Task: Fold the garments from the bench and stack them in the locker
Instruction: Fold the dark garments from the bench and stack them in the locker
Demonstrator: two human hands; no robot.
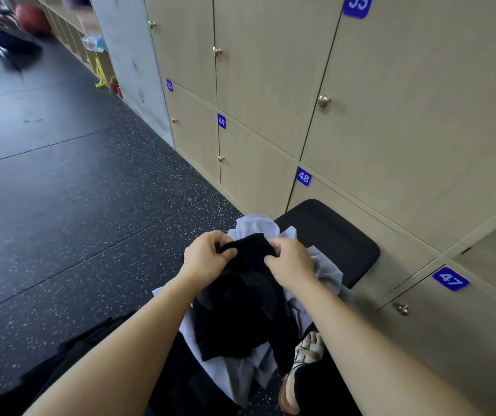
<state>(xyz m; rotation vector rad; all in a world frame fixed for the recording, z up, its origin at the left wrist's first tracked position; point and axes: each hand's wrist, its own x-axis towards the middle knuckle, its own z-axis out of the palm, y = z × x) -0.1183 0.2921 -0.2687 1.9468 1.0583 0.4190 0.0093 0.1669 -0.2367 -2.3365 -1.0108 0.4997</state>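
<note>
Both hands pinch the top edge of a black garment [240,301]: left hand [207,256], right hand [291,262]. It hangs over pale blue clothes [328,271] on the black counter [337,235].

**A:** What sort of place are you in?

**B:** You're in a gym's locker room. Pale wood lockers [270,70] run beside you, each door with a round metal knob [323,101] and a blue number plate [303,176]: 33, 47, 48, 49, 50.

**A:** Why a gym?

**B:** Look at your floor: black speckled rubber tiles [60,190]. A padded black desk [331,235] stands against the lockers, and open cubby shelves [69,28] at the far end have a reddish ball [30,16] by them.
</note>
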